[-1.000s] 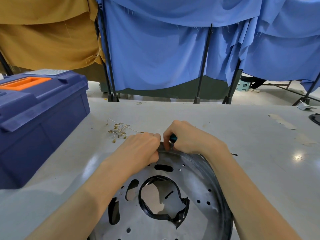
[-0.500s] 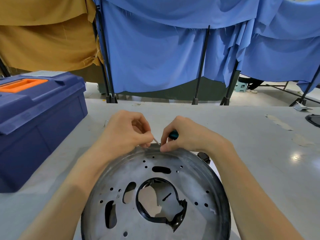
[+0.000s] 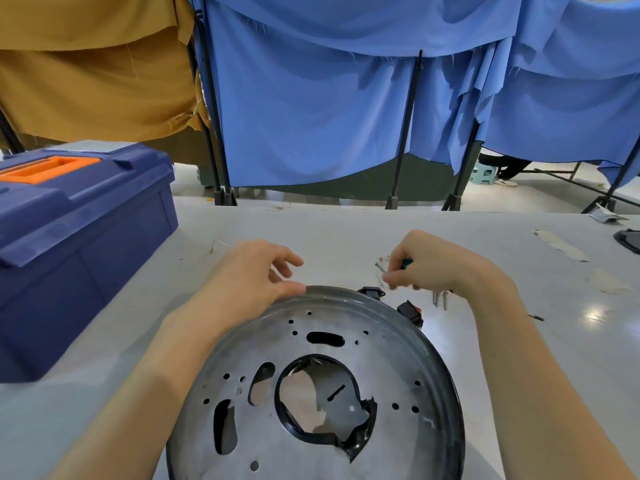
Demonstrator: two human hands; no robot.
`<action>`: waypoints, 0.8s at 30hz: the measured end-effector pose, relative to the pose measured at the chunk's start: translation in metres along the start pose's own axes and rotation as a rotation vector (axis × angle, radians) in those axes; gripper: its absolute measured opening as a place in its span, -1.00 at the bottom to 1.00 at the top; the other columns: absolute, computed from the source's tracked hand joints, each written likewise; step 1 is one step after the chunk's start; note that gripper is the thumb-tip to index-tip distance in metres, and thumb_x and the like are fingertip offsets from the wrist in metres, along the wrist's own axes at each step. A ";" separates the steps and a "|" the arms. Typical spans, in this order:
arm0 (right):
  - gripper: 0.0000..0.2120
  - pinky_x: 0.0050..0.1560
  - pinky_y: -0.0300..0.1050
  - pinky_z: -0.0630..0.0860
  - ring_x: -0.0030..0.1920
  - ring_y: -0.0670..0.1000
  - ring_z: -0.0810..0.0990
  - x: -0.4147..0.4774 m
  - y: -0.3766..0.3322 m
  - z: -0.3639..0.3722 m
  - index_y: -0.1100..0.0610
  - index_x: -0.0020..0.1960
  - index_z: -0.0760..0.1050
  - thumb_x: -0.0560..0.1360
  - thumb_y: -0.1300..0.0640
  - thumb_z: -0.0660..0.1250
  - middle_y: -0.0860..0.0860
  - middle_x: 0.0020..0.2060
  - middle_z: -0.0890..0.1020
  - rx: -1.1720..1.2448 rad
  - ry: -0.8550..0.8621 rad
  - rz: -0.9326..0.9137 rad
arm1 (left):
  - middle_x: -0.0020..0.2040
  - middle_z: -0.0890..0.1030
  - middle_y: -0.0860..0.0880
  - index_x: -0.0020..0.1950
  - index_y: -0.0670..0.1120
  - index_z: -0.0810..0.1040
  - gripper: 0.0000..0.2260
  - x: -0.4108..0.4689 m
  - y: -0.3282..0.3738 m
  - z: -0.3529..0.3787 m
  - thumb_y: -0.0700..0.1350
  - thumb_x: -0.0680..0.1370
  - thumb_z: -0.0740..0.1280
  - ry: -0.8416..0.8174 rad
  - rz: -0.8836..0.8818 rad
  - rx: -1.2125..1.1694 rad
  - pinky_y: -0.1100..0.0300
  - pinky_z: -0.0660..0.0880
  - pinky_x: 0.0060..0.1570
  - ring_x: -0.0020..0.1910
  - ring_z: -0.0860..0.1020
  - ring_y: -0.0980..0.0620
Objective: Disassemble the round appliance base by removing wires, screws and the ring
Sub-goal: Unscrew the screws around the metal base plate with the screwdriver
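Note:
The round appliance base [image 3: 398, 368] lies flat on the table close to me, a grey metal disc with several holes and a black rim. A cracked black plastic ring [image 3: 360, 434] lines its centre opening. My left hand [image 3: 249, 282] rests its thumb on the far rim, with the fingers loosely spread and nothing in them. My right hand [image 3: 436, 263] hovers past the rim, gripping a teal-handled tool [image 3: 407, 262] and pinching a thin pale wire end [image 3: 380, 267]. Two black connectors [image 3: 410, 311] sit at the far right rim, with metal terminals [image 3: 440, 300] beside them.
A blue toolbox [image 3: 79, 237] with an orange handle stands at the left. One loose wire [image 3: 218, 244] lies behind my left hand. A small dark screw [image 3: 536, 318] and tape scraps [image 3: 561, 245] lie at the right, and a black object [image 3: 628, 239] sits at the right edge.
My hands have parted. The right hand has pulled away to the right with the wire end. The left hand has let go of it, and its thumb now rests on the rim.

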State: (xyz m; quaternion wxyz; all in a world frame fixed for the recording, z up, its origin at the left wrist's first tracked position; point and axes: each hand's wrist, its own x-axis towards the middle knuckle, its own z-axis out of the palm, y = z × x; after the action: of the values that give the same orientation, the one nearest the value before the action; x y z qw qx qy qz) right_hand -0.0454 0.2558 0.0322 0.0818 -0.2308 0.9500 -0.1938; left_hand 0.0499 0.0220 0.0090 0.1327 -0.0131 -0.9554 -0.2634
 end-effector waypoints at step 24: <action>-0.75 -0.36 -0.14 0.28 -0.27 0.11 0.40 0.027 0.096 0.035 0.20 -0.30 0.24 0.52 0.32 0.20 0.10 -0.34 0.40 -0.127 0.091 0.566 | -0.33 0.52 0.11 0.17 0.01 0.64 -0.78 0.007 -0.018 0.014 -0.13 0.54 0.38 -0.138 -0.035 0.045 0.25 0.36 -0.17 -0.35 0.44 0.19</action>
State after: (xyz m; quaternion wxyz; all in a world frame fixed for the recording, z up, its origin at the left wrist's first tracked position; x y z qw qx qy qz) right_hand -0.0996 0.3101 -0.0403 0.0752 0.0477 0.9895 -0.1136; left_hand 0.0381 0.0135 -0.0102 0.0618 -0.0115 -0.9680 -0.2428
